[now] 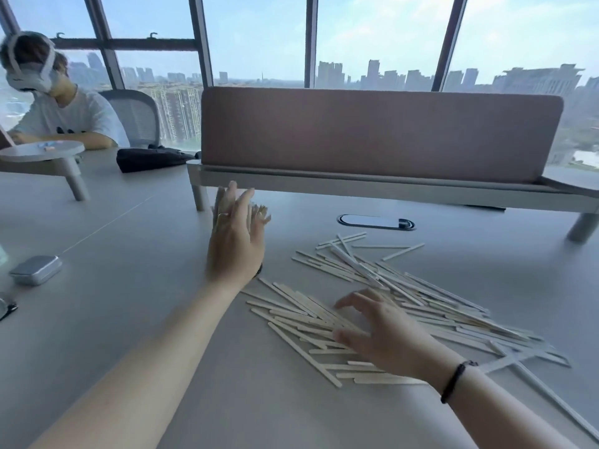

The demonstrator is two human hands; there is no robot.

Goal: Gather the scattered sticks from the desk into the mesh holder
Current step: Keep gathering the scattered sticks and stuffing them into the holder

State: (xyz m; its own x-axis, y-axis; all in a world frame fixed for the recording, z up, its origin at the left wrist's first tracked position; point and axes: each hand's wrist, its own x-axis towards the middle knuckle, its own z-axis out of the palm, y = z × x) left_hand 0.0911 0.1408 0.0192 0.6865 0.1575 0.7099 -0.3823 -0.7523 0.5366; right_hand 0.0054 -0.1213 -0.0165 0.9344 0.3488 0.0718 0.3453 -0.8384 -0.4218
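Observation:
Many flat pale wooden sticks (pixel 421 296) lie in a loose heap across the grey desk, from the centre to the right. My right hand (pixel 382 338) hovers over the heap's near left part, fingers spread, touching or almost touching the sticks. My left hand (pixel 235 244) is held upright with flat fingers against a bundle of upright sticks (pixel 261 212), whose tips show past my fingers. The mesh holder (pixel 259 270) is almost wholly hidden behind that hand; only a dark sliver shows at my wrist.
A pink divider panel (pixel 372 134) on a raised shelf stands behind the work area. An oval cable port (pixel 376 221) sits beyond the heap. A metal tin (pixel 35 269) lies at the left, a black bag (pixel 149 158) further back. Another person (pixel 64 115) sits far left.

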